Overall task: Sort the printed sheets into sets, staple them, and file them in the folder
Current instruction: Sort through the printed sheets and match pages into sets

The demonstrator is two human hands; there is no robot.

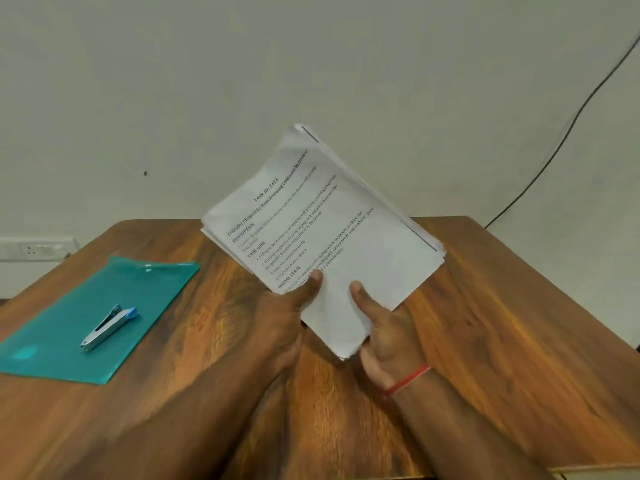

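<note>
A thick stack of printed sheets (332,223) is lifted above the wooden table (485,323), tilted with its top toward the upper right. My left hand (287,313) grips the stack's near left edge, thumb on the top page. My right hand (384,327) grips its near corner, thumb on top too, with a red thread around the wrist. A teal plastic folder (69,341) lies flat on the table's left side. A silver stapler with a blue tip (109,326) rests on the folder.
A pale wall rises behind the table. A white socket strip (34,249) is mounted on the wall at the left. A dark cable (561,143) runs down the wall at the right. The table's right edge drops off near the frame's right border.
</note>
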